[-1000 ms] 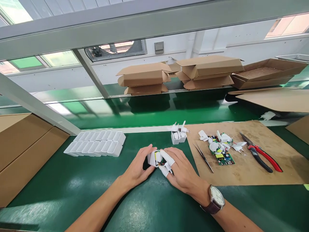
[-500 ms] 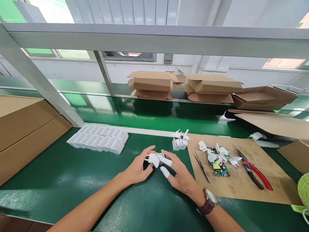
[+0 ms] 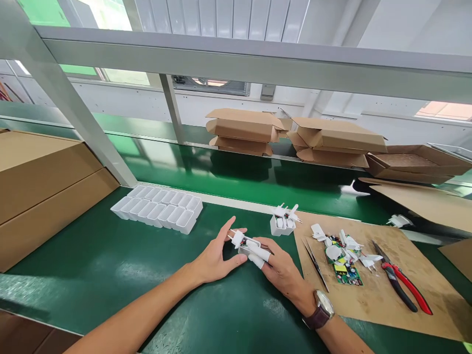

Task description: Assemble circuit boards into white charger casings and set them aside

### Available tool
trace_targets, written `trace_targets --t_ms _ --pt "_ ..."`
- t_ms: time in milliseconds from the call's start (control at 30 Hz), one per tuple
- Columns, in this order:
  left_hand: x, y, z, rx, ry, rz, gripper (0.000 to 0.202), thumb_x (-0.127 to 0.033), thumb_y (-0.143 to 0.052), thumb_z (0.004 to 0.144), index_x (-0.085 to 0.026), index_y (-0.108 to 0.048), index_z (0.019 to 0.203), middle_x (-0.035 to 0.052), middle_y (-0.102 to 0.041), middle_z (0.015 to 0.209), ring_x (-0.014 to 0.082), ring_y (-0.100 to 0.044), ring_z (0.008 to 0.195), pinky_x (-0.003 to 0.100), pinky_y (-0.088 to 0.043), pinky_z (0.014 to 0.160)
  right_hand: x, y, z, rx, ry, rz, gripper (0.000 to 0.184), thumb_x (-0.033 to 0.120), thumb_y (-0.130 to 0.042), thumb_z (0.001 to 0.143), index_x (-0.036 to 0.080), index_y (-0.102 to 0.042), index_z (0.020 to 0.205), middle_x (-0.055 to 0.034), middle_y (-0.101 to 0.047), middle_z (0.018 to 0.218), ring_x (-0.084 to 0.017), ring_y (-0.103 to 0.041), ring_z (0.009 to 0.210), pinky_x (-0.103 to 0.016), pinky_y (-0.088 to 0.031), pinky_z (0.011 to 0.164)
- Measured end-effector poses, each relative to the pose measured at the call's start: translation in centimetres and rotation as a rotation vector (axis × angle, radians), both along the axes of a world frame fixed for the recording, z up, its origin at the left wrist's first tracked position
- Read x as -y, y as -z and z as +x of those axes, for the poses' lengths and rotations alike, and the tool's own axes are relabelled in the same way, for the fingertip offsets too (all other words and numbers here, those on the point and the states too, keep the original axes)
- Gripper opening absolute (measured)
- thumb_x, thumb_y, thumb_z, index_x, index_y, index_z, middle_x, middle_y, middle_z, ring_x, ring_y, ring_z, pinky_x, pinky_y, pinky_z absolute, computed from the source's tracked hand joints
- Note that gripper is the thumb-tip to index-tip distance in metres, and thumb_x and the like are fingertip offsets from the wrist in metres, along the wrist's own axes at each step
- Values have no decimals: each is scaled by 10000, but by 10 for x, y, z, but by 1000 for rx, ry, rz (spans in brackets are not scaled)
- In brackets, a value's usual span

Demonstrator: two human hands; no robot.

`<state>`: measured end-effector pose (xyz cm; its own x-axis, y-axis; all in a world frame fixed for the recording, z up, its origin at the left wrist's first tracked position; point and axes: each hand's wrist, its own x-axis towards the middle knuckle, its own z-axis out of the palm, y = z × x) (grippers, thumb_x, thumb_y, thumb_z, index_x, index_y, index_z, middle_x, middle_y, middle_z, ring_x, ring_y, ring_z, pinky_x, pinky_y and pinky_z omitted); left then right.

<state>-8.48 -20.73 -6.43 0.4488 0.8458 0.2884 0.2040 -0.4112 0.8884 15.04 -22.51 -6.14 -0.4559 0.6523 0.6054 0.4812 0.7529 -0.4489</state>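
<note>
Right hand (image 3: 282, 269) clamped on the case (image 3: 244, 250), left hand (image 3: 217, 259) spread about its plug (image 3: 238, 239), grip unclear — looks like fitting work, and the next move wants careful alignment.

White plug casing (image 3: 243, 250) at a new angle, its inner parts (image 3: 244, 242) again in view

- My left grip (image 3: 217, 254) has open table (image 3: 92, 275) toward the near left corner.
- White cases (image 3: 157, 207) bar its way to the far left corner.
- Tweezers (image 3: 320, 272), circuit boards (image 3: 348, 275) and pliers (image 3: 391, 270) obstruct my right grip (image 3: 282, 268) toward the right edge.
</note>
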Motion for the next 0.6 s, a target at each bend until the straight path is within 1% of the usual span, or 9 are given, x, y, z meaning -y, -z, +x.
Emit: trace_targets --t_ms 67,133,200,300,367,433,500,533,600 --pt "2 0 -1 -18 6 47 1072 -372 -769 871 -268 -16 1627 183 -576 1482 315 -556 1388 608 -407 1176 5 -4 1 -44 21 -4 409 141 -563 993 312 -586 1363 -103 -652 1296 -217 -710 1081 -349 -632 906" --pt "4 0 -1 -28 8 94 1115 -369 -796 849 -272 -4 1628 186 -556 1502 325 -532 1409 606 -404 1181 8 -8 0 -69 18 -33 388 122 -562 981 299 -613 1322 -102 -653 1289 -215 -710 1062 -344 -632 892" --pt "7 -1 0 -33 -8 115 1043 -354 -762 883 -290 -31 1624 168 -573 1488 309 -546 1398 579 -442 1159 9 -8 -2 -48 -7 -70 353 99 -551 963 279 -647 1251 -100 -669 1240 -209 -712 1021 -336 -635 854" --pt "9 -1 2 -34 -26 112 895 -330 -676 951 -303 -80 1617 148 -628 1429 275 -616 1323 530 -508 1105 9 -5 -7 -25 -19 -102 310 75 -542 946 257 -661 1167 -103 -678 1200 -204 -707 1013 -333 -630 836" --pt "10 -1 2 -34 -20 122 914 -338 -688 943 -304 -72 1618 154 -629 1425 275 -643 1285 520 -531 1076 8 -2 -9 -51 -14 -94 297 70 -545 945 252 -657 1152 -110 -673 1207 -204 -708 1018 -334 -627 839" --pt "9 -1 1 -39 -19 150 988 -362 -732 910 -308 -49 1621 166 -609 1445 288 -638 1289 527 -536 1069 9 -2 -11 -96 -6 -81 299 72 -555 946 254 -653 1162 -111 -665 1218 -203 -711 1015 -334 -626 839" --pt "8 -2 0 -39 -21 208 1043 -383 -767 880 -301 -41 1625 176 -594 1454 304 -616 1315 537 -526 1078 11 -5 -11 -142 10 -78 312 72 -567 947 260 -650 1183 -108 -656 1233 -204 -709 1026 -337 -623 853" --pt "8 -3 -1 -40 -20 254 1052 -391 -783 864 -296 -64 1626 181 -579 1464 312 -602 1329 538 -523 1083 12 -7 -11 -154 11 -82 319 69 -568 946 260 -650 1188 -107 -654 1237 -205 -706 1036 -339 -621 860" --pt "8 -6 -1 -53 -5 371 1000 -383 -805 842 -282 -174 1611 185 -550 1478 325 -574 1348 531 -522 1084 13 -9 -12 -138 -14 -98 326 59 -562 938 255 -653 1183 -106 -661 1215 -213 -699 1048 -348 -619 865"
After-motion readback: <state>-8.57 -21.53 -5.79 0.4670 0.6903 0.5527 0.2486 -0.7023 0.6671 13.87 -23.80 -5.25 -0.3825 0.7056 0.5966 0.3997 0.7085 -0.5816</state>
